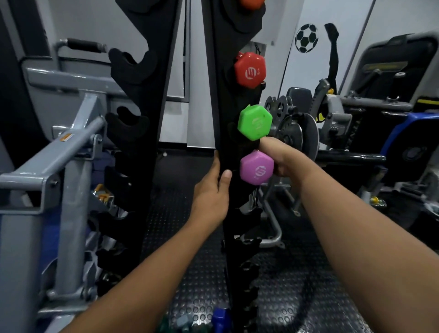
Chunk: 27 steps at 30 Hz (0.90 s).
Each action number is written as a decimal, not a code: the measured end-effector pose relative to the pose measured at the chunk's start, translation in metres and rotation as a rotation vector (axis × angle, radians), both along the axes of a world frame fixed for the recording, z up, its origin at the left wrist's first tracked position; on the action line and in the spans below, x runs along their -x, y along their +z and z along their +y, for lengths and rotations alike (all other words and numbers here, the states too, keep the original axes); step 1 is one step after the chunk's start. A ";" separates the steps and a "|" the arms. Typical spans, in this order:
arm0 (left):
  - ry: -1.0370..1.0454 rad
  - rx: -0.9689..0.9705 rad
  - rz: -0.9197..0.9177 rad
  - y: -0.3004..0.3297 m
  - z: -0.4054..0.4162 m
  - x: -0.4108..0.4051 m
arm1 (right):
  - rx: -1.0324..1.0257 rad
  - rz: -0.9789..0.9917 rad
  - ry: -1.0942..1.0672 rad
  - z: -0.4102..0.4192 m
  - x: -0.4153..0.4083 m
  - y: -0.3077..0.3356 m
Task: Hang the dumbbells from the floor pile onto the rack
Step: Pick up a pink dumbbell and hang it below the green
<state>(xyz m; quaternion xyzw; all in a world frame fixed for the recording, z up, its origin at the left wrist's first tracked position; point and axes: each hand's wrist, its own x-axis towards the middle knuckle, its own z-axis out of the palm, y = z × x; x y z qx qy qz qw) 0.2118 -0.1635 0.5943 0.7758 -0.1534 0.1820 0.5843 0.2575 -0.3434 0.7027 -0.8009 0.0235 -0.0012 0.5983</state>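
Observation:
A tall black rack [225, 133] with hooked cradles stands in front of me. On its right upright hang a red dumbbell [250, 69] and, below it, a green dumbbell [254, 122]. My right hand [280, 159] is shut on the handle of a pink dumbbell [256, 170], holding it at the cradle just under the green one. My left hand [213, 190] grips the edge of the same upright, thumb on its front. At the bottom edge lie a blue dumbbell [219, 318] and darker ones on the floor.
An orange dumbbell [251, 2] sits at the top edge. The rack's left upright [142, 123] has bare cradles. A grey machine frame [71, 152] stands left, weight machines [356, 123] right. Black studded rubber floor [297, 285] lies below.

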 end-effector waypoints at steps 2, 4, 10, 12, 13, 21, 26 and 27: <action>0.007 -0.001 0.007 0.001 0.001 -0.001 | -0.031 0.011 0.012 0.003 0.001 0.000; 0.011 0.001 0.011 0.002 0.001 0.000 | -0.058 0.035 0.012 0.004 0.000 -0.003; 0.003 0.005 0.026 0.005 0.004 0.002 | -0.037 0.075 0.036 0.005 0.006 0.001; 0.001 -0.004 0.041 0.008 0.006 0.003 | -0.058 0.116 0.037 0.002 0.012 -0.001; 0.003 -0.014 0.048 0.010 0.007 0.004 | -0.076 0.121 0.017 0.001 0.013 -0.004; -0.037 -0.172 0.038 0.020 0.020 0.024 | -0.235 -0.085 -0.174 0.007 0.049 -0.029; -0.078 -0.280 0.055 0.025 0.036 0.051 | -0.054 -0.209 -0.258 0.022 0.094 -0.037; -0.077 -0.304 0.051 0.023 0.040 0.057 | 0.004 -0.232 -0.277 0.025 0.102 -0.041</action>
